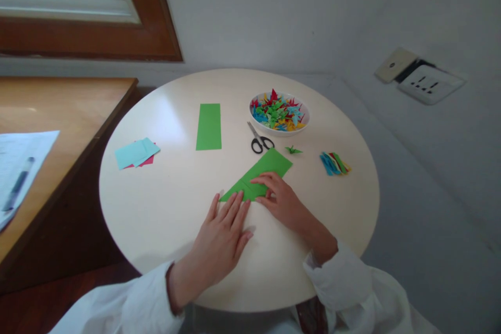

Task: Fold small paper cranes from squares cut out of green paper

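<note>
A green sheet of paper (270,164), one end folded over to a slanted point, lies on the round white table in front of me. My left hand (221,237) rests flat, its outstretched fingertips pressing on the paper's near left edge. Over the paper's right part, my right hand (284,201) is bent, with curled fingers touching the surface; whether an edge is pinched between them I cannot tell. Just beyond the paper are black-handled scissors (258,141) and one small green paper crane (293,150).
A white bowl (279,131) of colourful paper cranes stands at the back. A green paper rectangle (209,127) lies left of the scissors, light-blue and red papers (136,153) farther left, and several small coloured strips (334,164) at right. A wooden desk (66,99) adjoins at left.
</note>
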Demonstrator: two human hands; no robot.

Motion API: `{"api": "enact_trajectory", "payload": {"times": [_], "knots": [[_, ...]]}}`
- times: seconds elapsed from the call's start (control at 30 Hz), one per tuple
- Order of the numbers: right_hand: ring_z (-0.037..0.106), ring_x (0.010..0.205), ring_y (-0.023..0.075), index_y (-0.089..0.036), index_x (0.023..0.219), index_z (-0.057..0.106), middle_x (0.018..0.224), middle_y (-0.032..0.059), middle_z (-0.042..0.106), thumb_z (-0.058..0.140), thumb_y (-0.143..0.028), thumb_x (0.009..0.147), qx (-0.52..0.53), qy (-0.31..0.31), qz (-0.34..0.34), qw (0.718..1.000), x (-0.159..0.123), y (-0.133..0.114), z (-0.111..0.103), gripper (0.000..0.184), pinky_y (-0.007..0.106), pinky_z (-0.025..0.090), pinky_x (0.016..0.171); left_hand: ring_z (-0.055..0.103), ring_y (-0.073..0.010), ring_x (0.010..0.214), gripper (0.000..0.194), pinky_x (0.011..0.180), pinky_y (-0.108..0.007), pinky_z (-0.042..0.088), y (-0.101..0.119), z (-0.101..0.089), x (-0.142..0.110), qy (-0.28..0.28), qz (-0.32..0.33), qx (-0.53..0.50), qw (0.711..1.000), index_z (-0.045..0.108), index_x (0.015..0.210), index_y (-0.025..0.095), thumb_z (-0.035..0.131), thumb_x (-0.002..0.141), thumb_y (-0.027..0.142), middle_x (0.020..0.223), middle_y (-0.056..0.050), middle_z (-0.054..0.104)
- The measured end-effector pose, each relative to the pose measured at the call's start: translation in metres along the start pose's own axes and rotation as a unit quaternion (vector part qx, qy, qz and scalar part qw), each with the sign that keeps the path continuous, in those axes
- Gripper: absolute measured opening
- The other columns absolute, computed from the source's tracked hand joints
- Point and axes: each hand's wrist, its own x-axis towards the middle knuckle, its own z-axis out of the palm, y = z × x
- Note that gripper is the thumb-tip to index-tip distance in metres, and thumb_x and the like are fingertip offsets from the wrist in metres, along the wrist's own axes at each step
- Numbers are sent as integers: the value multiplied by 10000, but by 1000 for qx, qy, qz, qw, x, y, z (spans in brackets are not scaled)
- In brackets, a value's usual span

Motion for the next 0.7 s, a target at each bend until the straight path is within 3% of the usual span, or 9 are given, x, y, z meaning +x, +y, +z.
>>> {"api": "enact_trajectory", "payload": {"times": [0.13, 0.23, 0.37, 0.5, 0.6, 0.7], "knots": [[600, 858, 146, -216, 971, 614, 1014, 50, 573, 561, -117, 748, 16, 31, -12, 999, -5, 7, -3, 249, 283, 540, 716, 392, -228, 1294, 450, 1102, -486, 226, -4, 1, 2, 8, 2, -20, 1000, 434, 1321, 131, 328, 929, 324, 1358, -129, 486], [604, 892, 182, -198, 900, 627, 944, 70, 619, 536, -199, 805, -31, 106, -32, 993, -8, 14, -3, 132, 323, 538, 730, 423, -229, 1266, 403, 1092, -480, 267, -6, 3, 3, 17, 1, -41, 999, 483, 1273, 132, 354, 923, 286, 1320, -122, 525], [530, 1116, 284, -148, 1098, 584, 1150, 173, 603, 497, -335, 851, -195, 191, -21, 962, -8, 20, 1, 322, 495, 417, 937, 466, -228, 1217, 343, 1059, -476, 332, -9, 4, 4, 39, -3, -68, 997, 522, 1208, 139, 377, 911, 230, 1238, -127, 572], [469, 1202, 331, -82, 1277, 449, 1258, 234, 538, 490, -389, 849, -298, 154, 11, 942, -8, 17, 9, 528, 539, 339, 968, 502, -226, 1148, 293, 972, -438, 425, -14, 5, 8, 77, -27, -104, 991, 544, 1137, 153, 387, 904, 234, 1198, -136, 571], [521, 1151, 313, -114, 1277, 448, 1212, 210, 583, 518, -348, 841, -322, 149, 6, 935, -8, 12, 13, 499, 522, 333, 961, 506, -246, 1096, 301, 909, -436, 440, -21, 6, 14, 99, -75, -99, 987, 521, 1146, 142, 425, 890, 269, 1195, -150, 555], [578, 1073, 290, -136, 1250, 473, 1141, 189, 632, 524, -304, 843, -319, 153, -7, 935, -8, 9, 14, 443, 501, 359, 931, 488, -276, 1067, 375, 872, -456, 411, -28, 6, 22, 83, -135, -75, 985, 485, 1194, 133, 487, 861, 307, 1188, -154, 549]]}}
